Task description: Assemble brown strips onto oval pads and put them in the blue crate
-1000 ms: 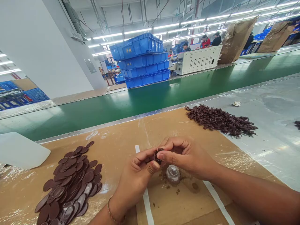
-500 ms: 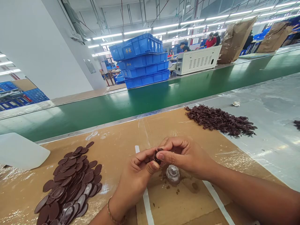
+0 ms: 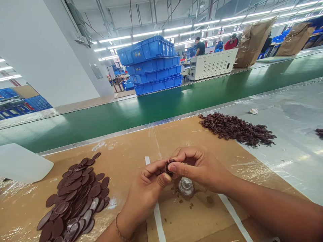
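Note:
My left hand (image 3: 145, 190) and my right hand (image 3: 199, 168) meet over the cardboard sheet (image 3: 126, 154), fingers pinched together on a small dark brown piece (image 3: 168, 168) held between them. Just below the hands a small clear glassy knob (image 3: 186, 187) sits on the cardboard amid brown crumbs. A pile of flat dark brown oval discs (image 3: 74, 196) lies to the left of my left hand. A heap of thin dark brown scraps (image 3: 237, 129) lies beyond my right hand.
A green conveyor belt (image 3: 164, 104) runs behind the work surface. Stacked blue crates (image 3: 151, 64) and a white machine box (image 3: 213, 64) stand beyond it, with people further back. A white plastic lid (image 3: 22, 163) lies at far left. Grey sheeting (image 3: 290, 134) covers the right side.
My hands stay in the same pinch on the small piece. People in the background have shifted along the far line.

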Available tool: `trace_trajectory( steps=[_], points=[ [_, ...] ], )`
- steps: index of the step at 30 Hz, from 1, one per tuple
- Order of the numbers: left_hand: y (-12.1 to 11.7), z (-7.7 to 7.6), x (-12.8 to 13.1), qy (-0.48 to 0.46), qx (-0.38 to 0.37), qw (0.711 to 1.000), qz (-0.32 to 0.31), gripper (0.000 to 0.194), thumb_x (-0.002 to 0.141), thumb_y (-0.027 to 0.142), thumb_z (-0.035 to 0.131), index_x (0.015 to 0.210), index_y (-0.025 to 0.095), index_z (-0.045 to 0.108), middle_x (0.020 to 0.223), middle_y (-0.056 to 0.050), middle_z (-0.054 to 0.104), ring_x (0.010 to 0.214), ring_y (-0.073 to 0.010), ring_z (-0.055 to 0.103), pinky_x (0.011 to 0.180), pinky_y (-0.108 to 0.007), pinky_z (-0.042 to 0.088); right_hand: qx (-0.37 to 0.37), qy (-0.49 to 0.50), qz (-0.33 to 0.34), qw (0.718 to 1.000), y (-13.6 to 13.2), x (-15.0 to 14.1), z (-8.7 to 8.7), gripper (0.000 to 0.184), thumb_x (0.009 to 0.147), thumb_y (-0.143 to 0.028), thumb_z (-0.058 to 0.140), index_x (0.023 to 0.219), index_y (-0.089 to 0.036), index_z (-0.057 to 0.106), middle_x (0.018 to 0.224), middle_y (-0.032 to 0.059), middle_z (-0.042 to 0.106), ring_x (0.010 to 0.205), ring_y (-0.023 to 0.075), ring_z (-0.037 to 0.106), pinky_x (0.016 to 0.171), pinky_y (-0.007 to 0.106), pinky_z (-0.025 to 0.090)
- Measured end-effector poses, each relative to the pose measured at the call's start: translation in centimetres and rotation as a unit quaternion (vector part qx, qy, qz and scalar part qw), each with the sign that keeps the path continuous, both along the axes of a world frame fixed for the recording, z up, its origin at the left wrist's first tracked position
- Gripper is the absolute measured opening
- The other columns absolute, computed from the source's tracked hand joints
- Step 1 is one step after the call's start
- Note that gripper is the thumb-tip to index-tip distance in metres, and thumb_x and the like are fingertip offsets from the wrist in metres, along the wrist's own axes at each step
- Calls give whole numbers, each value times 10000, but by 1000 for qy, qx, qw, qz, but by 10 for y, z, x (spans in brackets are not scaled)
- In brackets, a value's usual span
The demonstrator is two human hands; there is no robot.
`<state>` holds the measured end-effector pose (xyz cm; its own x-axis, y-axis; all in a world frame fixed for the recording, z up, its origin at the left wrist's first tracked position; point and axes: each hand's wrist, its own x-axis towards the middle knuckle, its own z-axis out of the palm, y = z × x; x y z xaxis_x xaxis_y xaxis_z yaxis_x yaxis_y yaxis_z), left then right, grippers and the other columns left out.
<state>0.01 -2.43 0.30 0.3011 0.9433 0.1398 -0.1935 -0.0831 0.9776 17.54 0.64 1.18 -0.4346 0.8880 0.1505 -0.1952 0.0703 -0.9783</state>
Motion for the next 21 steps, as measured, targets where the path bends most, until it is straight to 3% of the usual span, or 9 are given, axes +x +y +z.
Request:
trace_trajectory(
  steps=[4, 8, 13, 16, 19, 21],
  points=[
    [-1, 0, -1, 11, -11, 1000, -1, 262, 844, 300, 709, 1102, 327, 741, 1137, -9, 751, 1101, -218, 667, 935, -288, 530, 0, -10, -2, 1000, -1, 1, 2, 240, 736, -365, 788, 694, -166, 661, 728, 7, 664, 678, 128, 611, 631, 273, 488],
    [0, -1, -4, 4, -23, 1000, -9, 275, 854, 299, 698, 1124, 337, 727, 1137, -5, 748, 1064, -204, 678, 914, -290, 541, 4, -21, 9, 1000, -1, 4, 6, 236, 768, -397, 759, 858, -184, 710, 826, 32, 717, 781, 159, 652, 722, 307, 520],
    [1, -3, -5, -18, -36, 999, 11, 272, 822, 299, 735, 1091, 337, 739, 1146, -11, 745, 1090, -209, 669, 940, -304, 530, 95, -96, -31, 990, -2, 7, 9, 160, 786, -310, 721, 889, -189, 716, 809, 25, 713, 754, 151, 626, 711, 292, 513],
    [1, -3, -1, -9, -45, 999, 15, 394, 756, 350, 791, 1142, 306, 721, 1136, -46, 745, 1063, -236, 679, 934, -350, 535, 129, -108, -33, 985, -1, 11, 6, 101, 806, -295, 711, 864, -213, 729, 821, 12, 725, 774, 146, 640, 725, 274, 513],
    [6, 2, -8, 78, -17, 996, 51, 601, 725, 481, 780, 1263, 245, 651, 1144, -95, 737, 998, -263, 702, 895, -402, 557, 124, -87, -41, 988, 6, 19, 7, 98, 808, -314, 736, 892, -266, 750, 879, -5, 750, 808, 149, 674, 731, 261, 524],
    [10, 11, -23, 204, 33, 971, 123, 576, 799, 496, 699, 1292, 207, 623, 1147, -105, 735, 978, -260, 706, 876, -413, 565, 115, -68, -65, 989, 10, 24, 15, 111, 781, -331, 768, 878, -279, 763, 850, -5, 764, 769, 155, 692, 683, 256, 532]
  ],
)
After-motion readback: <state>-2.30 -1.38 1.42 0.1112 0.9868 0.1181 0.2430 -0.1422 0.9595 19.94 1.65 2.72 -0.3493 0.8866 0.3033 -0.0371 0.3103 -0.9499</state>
